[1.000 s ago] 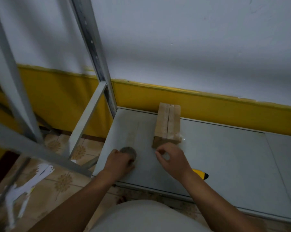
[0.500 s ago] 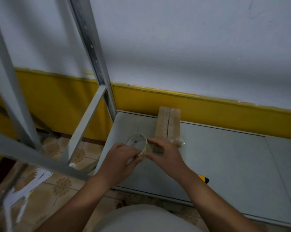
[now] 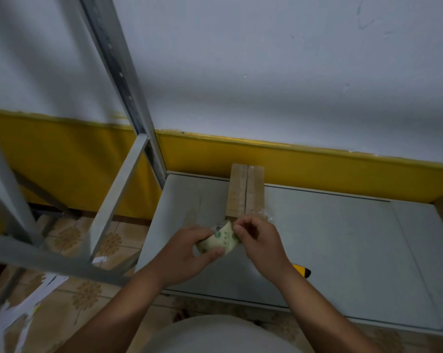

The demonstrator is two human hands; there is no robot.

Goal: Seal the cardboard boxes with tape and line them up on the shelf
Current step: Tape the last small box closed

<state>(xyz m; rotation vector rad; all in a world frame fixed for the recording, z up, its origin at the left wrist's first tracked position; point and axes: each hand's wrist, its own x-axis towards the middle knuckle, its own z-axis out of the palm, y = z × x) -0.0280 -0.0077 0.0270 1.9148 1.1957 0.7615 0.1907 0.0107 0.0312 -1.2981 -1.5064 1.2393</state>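
The left hand (image 3: 187, 247) grips a tape roll (image 3: 221, 242) above the near left part of the shelf (image 3: 342, 238). The right hand (image 3: 259, 240) pinches at the roll's far edge. Just beyond them lies a narrow cardboard box (image 3: 244, 191), reaching to the shelf's far edge. A yellow-and-black tool (image 3: 303, 270) is half hidden under the right forearm. A metal post (image 3: 118, 70) rises at left, and paper scraps (image 3: 44, 284) lie on the tiled floor.

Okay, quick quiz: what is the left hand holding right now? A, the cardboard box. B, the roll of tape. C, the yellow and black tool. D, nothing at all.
B: the left hand grips the roll of tape, while the cardboard box stands untouched beyond it and the yellow and black tool lies on the shelf.
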